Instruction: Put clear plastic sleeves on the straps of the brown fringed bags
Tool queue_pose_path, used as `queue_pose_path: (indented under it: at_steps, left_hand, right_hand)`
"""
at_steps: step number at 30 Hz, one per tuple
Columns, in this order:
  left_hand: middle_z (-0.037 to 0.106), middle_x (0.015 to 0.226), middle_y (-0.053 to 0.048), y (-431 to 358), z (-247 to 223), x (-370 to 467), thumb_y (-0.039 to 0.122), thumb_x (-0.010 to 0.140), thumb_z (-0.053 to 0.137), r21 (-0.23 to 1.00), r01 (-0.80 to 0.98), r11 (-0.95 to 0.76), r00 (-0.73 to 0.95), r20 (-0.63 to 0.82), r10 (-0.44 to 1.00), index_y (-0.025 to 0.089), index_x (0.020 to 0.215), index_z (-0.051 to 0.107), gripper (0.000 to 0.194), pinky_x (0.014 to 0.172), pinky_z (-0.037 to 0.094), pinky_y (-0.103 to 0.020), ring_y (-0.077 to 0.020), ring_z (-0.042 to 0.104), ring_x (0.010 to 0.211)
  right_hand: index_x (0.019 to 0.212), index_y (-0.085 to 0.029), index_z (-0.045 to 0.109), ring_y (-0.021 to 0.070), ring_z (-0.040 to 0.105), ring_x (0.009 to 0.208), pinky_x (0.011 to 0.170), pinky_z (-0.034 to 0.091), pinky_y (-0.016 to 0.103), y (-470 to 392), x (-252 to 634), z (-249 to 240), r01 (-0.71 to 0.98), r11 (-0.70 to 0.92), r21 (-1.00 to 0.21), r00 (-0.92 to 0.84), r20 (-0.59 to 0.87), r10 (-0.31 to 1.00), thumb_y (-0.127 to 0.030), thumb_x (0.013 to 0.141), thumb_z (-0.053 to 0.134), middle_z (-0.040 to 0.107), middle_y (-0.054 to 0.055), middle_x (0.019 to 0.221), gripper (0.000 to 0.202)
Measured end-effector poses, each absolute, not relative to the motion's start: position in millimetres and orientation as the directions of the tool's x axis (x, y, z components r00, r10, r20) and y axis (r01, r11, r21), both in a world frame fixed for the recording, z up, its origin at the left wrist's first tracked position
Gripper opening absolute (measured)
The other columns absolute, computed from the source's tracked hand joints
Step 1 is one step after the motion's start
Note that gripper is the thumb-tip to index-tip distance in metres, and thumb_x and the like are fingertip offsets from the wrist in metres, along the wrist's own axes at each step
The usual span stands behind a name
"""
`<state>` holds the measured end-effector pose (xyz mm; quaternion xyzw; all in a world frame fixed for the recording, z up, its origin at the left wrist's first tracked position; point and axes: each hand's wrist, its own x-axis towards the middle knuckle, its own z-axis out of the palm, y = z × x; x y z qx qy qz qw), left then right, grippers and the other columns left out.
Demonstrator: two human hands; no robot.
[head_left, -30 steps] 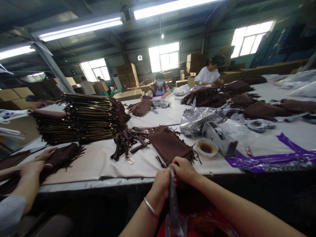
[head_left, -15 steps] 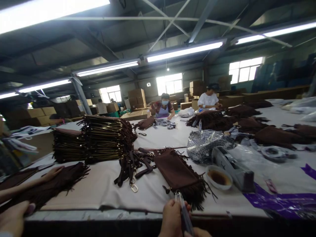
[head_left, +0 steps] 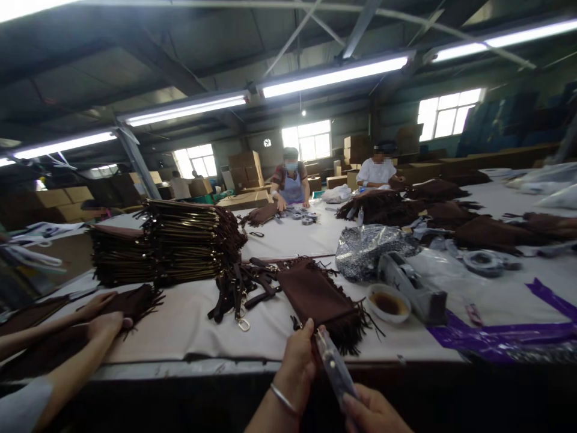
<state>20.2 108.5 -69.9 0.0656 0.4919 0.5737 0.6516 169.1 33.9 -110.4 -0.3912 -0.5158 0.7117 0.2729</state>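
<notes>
My left hand (head_left: pixel 297 358), with a bangle at the wrist, is closed at the upper end of a plastic-wrapped strap (head_left: pixel 334 364). Its thumb tip reaches the near edge of a brown fringed pouch (head_left: pixel 313 291) lying flat on the table; whether it also grips the pouch is hidden. Closed around the strap's lower end is my right hand (head_left: pixel 372 409). The strap looks long, narrow and grey inside clear film, with a small metal part at its top. Left of the pouch lies a heap of dark brown straps (head_left: pixel 246 288) with gold clips.
Tall stacks of fringed pouches (head_left: pixel 184 240) stand on the left. At far left, a co-worker's hands (head_left: pixel 106 328) rest on another pouch. A bowl of brown liquid (head_left: pixel 388 302), a grey tape dispenser (head_left: pixel 412 288) and purple plastic (head_left: pixel 500 334) lie right. Two people work across the table.
My hands show more fully, and my left thumb now sits at the pouch's edge. The strap stays between my hands. The co-worker's nearer hand has moved onto the pouch at far left.
</notes>
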Motion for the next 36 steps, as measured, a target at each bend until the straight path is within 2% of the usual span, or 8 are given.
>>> queue_pose_path:
  at_steps: [4,9,16,22,25,29,32,36]
  left_hand:
    - [0.066,0.064,-0.006,106,-64,21,0.03,0.083,0.066,0.777,-0.567,0.274,-0.192,-0.448,0.873,0.01,0.082,0.063,0.021,0.052,0.049,-0.026,-0.0143,0.059,0.05]
    - [0.07,0.072,-0.009,106,-62,25,0.029,0.077,0.072,0.817,-0.523,0.241,-0.228,-0.406,0.885,0.011,0.081,0.062,0.021,0.054,0.049,-0.026,-0.0142,0.06,0.053]
    - [0.068,0.07,-0.006,103,-60,18,0.032,0.072,0.073,0.81,-0.525,0.26,-0.193,-0.411,0.891,0.012,0.075,0.062,0.023,0.055,0.048,-0.026,-0.015,0.061,0.057]
    - [0.066,0.068,-0.006,99,-67,11,0.026,0.066,0.071,0.811,-0.503,0.298,-0.131,-0.412,0.902,0.012,0.073,0.063,0.018,0.057,0.046,-0.025,-0.0163,0.061,0.062]
    - [0.063,0.062,-0.005,102,-71,8,0.026,0.068,0.068,0.76,-0.574,0.305,-0.112,-0.442,0.89,0.013,0.071,0.059,0.016,0.056,0.046,-0.027,-0.0161,0.059,0.055]
    - [0.059,0.057,-0.002,103,-72,7,0.035,0.074,0.069,0.735,-0.597,0.323,-0.079,-0.454,0.887,0.015,0.075,0.056,0.025,0.05,0.043,-0.028,-0.0152,0.054,0.046]
    - [0.057,0.055,0.0,104,-75,9,0.03,0.069,0.076,0.751,-0.579,0.317,-0.077,-0.438,0.896,0.014,0.073,0.055,0.026,0.05,0.041,-0.027,-0.0138,0.053,0.046]
    - [0.056,0.054,0.0,104,-79,12,0.025,0.07,0.075,0.729,-0.586,0.355,-0.064,-0.478,0.876,0.014,0.068,0.054,0.024,0.052,0.042,-0.028,-0.0138,0.053,0.047]
  right_hand:
    - [0.08,-0.018,0.048,0.0097,0.049,0.045,0.044,0.037,0.021,30,175,-95,0.129,-0.286,-0.949,-0.449,-0.313,0.837,-0.078,0.076,0.045,0.054,-0.002,0.061,0.06]
    - [0.078,-0.018,0.047,0.0109,0.05,0.043,0.041,0.037,0.022,43,170,-98,0.14,-0.28,-0.95,-0.396,-0.313,0.863,-0.077,0.076,0.043,0.053,-0.003,0.057,0.059]
    - [0.076,-0.018,0.048,0.0092,0.05,0.042,0.042,0.036,0.021,63,160,-109,0.081,-0.243,-0.967,-0.381,-0.256,0.889,-0.073,0.078,0.047,0.054,-0.004,0.058,0.055]
    - [0.085,-0.018,0.05,0.0092,0.052,0.042,0.039,0.036,0.019,81,154,-100,0.082,-0.173,-0.982,-0.418,-0.191,0.888,-0.072,0.08,0.045,0.057,-0.003,0.062,0.055]
    - [0.085,-0.018,0.05,0.0072,0.046,0.036,0.035,0.032,0.018,81,151,-99,0.104,-0.195,-0.975,-0.435,-0.221,0.873,-0.072,0.08,0.045,0.054,-0.005,0.057,0.054]
    - [0.083,-0.017,0.05,0.0067,0.045,0.035,0.035,0.033,0.017,68,153,-101,0.108,-0.213,-0.971,-0.456,-0.239,0.857,-0.068,0.08,0.049,0.054,-0.005,0.055,0.051]
    - [0.081,-0.018,0.048,0.0068,0.046,0.036,0.036,0.034,0.018,59,158,-102,0.085,-0.249,-0.965,-0.459,-0.26,0.85,-0.067,0.08,0.05,0.054,-0.006,0.054,0.049]
    - [0.08,-0.018,0.049,0.008,0.05,0.038,0.039,0.037,0.019,60,164,-101,0.101,-0.28,-0.955,-0.463,-0.294,0.836,-0.069,0.076,0.051,0.057,-0.004,0.057,0.051]
